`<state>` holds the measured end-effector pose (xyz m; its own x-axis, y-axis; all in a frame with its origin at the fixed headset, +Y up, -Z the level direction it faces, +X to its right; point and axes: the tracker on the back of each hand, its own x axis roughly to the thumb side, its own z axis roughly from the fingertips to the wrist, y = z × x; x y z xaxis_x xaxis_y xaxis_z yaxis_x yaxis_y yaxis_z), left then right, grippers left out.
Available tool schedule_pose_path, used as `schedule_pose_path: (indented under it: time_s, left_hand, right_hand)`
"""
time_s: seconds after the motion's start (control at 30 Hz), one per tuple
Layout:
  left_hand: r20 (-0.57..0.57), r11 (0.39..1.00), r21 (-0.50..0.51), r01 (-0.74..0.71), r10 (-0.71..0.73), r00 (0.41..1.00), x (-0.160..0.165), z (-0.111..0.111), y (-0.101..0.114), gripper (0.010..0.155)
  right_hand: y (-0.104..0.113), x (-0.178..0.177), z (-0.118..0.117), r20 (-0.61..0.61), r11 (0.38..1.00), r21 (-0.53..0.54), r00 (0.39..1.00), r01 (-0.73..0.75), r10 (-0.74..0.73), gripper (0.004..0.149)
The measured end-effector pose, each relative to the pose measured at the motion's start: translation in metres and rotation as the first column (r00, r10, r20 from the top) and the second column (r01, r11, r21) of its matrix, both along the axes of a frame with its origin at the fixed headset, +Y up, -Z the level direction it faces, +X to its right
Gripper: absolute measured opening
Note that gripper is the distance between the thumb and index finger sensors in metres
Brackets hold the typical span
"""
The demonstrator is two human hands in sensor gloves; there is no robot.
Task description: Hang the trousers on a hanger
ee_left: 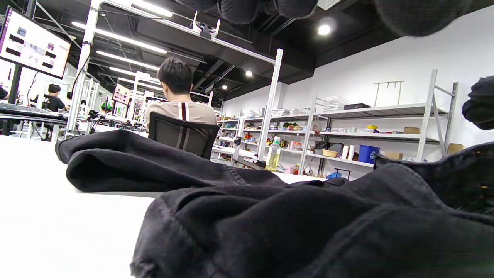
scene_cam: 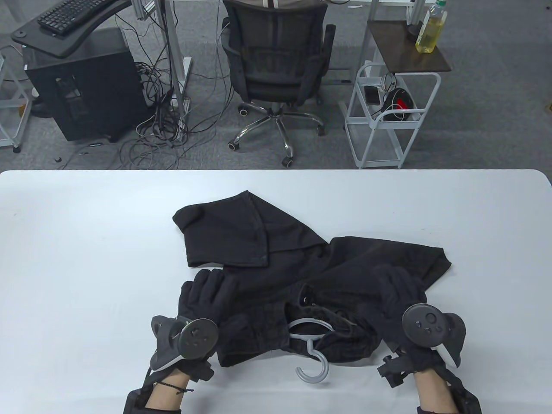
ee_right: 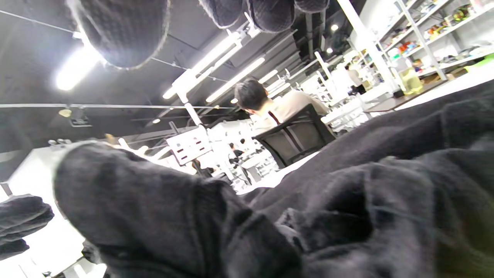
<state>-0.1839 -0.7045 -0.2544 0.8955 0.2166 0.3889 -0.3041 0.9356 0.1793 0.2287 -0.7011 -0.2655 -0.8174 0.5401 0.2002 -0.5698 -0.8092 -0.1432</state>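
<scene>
Black trousers [scene_cam: 267, 263] lie crumpled at the middle of the white table [scene_cam: 86, 258], one leg folded toward the far left. A grey plastic hanger [scene_cam: 311, 345] lies at their near edge. Its hook points toward me and its shoulders are partly tucked in the fabric. My left hand [scene_cam: 207, 286] rests on the trousers' left side, fingers stretched out. My right hand [scene_cam: 399, 286] rests on their right side. In the left wrist view the fingertips [ee_left: 239, 7] hang above the trousers [ee_left: 270, 224], holding nothing. In the right wrist view the fingers [ee_right: 119, 31] are spread above the trousers [ee_right: 386, 185].
Beyond the table's far edge stand an office chair [scene_cam: 276, 64], a white wire cart [scene_cam: 388, 116] and a side table with an oil bottle [scene_cam: 430, 30]. Bare table surface lies to the left and right of the trousers.
</scene>
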Motion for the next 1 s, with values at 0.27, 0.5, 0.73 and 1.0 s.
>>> schedule_pose_path:
  time_s: [0.27,0.5,0.73,1.0]
  left_hand:
    - [-0.013,0.995,-0.105,-0.001,-0.001,1.000,-0.006,-0.008,-0.010,0.085]
    - [-0.021,0.979,-0.204,-0.003,-0.001,1.000,-0.010,-0.014,-0.019,0.086]
    - [-0.013,0.969,-0.246,0.024,-0.029,1.000,-0.009,-0.016,-0.022,0.087]
    - [-0.009,0.971,-0.238,0.021,-0.024,1.000,-0.009,-0.016,-0.023,0.086]
  right_hand:
    - [-0.012,0.008,-0.008,0.052,0.994,-0.107,0.999,-0.010,0.016,0.083]
    - [-0.022,0.012,-0.014,0.058,0.983,-0.181,0.998,-0.012,0.023,0.082]
    - [-0.024,0.012,-0.015,0.056,0.979,-0.204,0.998,-0.015,0.027,0.082]
    - [-0.024,0.013,-0.015,0.047,0.978,-0.210,0.999,0.007,0.003,0.082]
